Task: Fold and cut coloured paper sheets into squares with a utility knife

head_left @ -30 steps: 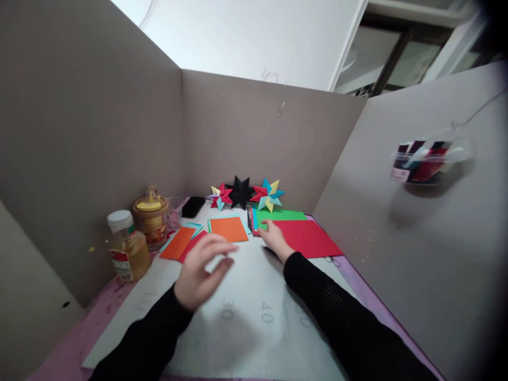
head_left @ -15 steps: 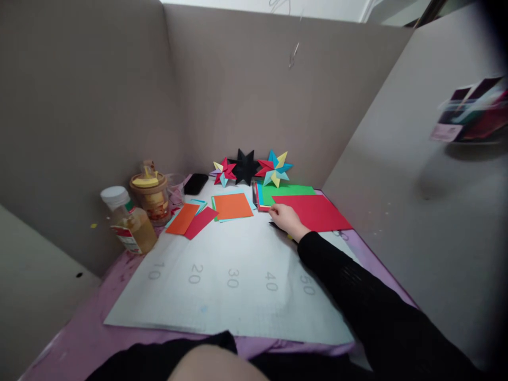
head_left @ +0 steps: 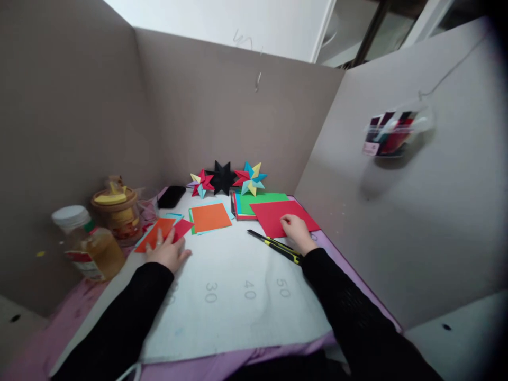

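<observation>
My left hand [head_left: 169, 253] lies with fingers spread over small paper pieces at the left. Under its fingertips are an orange paper piece [head_left: 153, 239] and a red paper piece [head_left: 184, 228]. My right hand [head_left: 297, 233] is curled over a large red sheet [head_left: 265, 216], fingers closed; whether anything is in them is hidden. Beside that hand, on the white mat, lies a black and yellow utility knife [head_left: 273, 245], its rear end close to the wrist. A stack of square papers with an orange sheet [head_left: 211, 218] on top sits between my hands.
Folded paper stars in black [head_left: 223, 178] and mixed colours [head_left: 251, 179] stand by the back partition. A phone [head_left: 172, 197], a lidded cup [head_left: 117, 217] and a glue bottle [head_left: 89, 246] are at the left. Green sheets [head_left: 260, 201] lie behind the red one. A pouch [head_left: 392, 135] hangs on the right partition.
My left hand has come in and rests on the small papers. My right hand has shifted from the red sheet's left edge toward its middle, uncovering the utility knife. The view has turned right.
</observation>
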A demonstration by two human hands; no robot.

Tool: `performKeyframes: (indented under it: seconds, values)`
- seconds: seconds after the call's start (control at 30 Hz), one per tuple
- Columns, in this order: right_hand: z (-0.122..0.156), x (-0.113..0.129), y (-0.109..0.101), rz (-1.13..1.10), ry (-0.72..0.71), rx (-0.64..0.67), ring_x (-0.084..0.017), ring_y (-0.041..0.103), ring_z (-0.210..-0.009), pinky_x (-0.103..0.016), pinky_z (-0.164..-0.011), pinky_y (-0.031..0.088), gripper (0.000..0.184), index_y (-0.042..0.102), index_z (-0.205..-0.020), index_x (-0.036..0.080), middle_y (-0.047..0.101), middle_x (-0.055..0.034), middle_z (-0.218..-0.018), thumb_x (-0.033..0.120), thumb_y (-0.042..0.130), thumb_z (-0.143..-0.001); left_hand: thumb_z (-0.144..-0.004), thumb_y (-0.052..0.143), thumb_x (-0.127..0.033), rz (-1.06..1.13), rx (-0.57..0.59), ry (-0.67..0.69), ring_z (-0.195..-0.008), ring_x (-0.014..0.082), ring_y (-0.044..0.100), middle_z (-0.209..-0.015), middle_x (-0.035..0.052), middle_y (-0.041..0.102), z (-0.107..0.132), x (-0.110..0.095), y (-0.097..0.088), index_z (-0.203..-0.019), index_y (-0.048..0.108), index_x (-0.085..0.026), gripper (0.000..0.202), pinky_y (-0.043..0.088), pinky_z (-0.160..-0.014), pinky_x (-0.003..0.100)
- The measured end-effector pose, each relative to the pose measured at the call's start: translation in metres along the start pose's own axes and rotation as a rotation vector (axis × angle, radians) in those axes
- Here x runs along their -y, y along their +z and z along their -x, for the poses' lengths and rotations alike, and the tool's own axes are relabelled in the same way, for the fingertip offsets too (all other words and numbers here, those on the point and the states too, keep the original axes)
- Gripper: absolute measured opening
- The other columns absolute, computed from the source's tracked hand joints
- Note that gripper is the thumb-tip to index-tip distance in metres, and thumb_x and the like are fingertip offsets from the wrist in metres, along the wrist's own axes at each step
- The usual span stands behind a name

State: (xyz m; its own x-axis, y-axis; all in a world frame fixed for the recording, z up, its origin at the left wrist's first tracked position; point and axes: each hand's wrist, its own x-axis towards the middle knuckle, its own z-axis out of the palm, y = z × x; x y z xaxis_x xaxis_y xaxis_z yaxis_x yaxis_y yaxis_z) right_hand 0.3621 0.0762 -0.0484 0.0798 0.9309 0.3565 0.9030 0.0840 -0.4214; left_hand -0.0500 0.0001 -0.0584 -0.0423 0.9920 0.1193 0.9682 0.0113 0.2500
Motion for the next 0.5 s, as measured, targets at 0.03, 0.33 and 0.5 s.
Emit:
performKeyframes:
  seconds: [0.03, 0.33, 0.5]
  values:
    - [0.002, -0.003, 0.001, -0.006, 0.017, -0.002, -0.017, 0.057, -0.077, -0.023, -0.066, 0.038, 0.021, 0.066, -0.082, 0.017, 0.066, -0.0071, -0.083, 0.021, 0.046, -0.077, -0.074, 0.053, -0.047, -0.023, -0.032, -0.046, -0.132, 0.0469, 0.006, -0.144, 0.0138, 0.030, -0.001, 0.005, 0.003, -0.104, 0.066, -0.024, 0.040, 0.013, -0.090, 0.073]
    - [0.007, -0.027, 0.004, 0.018, 0.026, -0.012, -0.018, 0.057, -0.090, -0.025, -0.081, 0.038, 0.024, 0.066, -0.091, 0.016, 0.065, -0.0086, -0.094, 0.018, 0.046, -0.077, -0.080, 0.050, -0.025, 0.284, -0.468, 0.594, -0.112, 0.0271, 0.051, -0.111, 0.0094, 0.062, 0.035, -0.056, -0.045, -0.093, 0.068, -0.025, 0.021, 0.042, -0.093, 0.044]
    - [0.008, -0.002, 0.015, 0.076, -0.031, 0.092, -0.021, 0.053, -0.103, -0.027, -0.090, 0.034, 0.035, 0.058, -0.110, 0.013, 0.060, -0.0127, -0.108, 0.028, 0.047, -0.080, -0.080, 0.057, -0.024, 0.435, -0.583, 0.983, -0.089, 0.0151, 0.059, -0.097, -0.0023, 0.066, 0.133, -0.129, -0.084, -0.100, 0.063, -0.036, 0.024, 0.048, -0.084, 0.029]
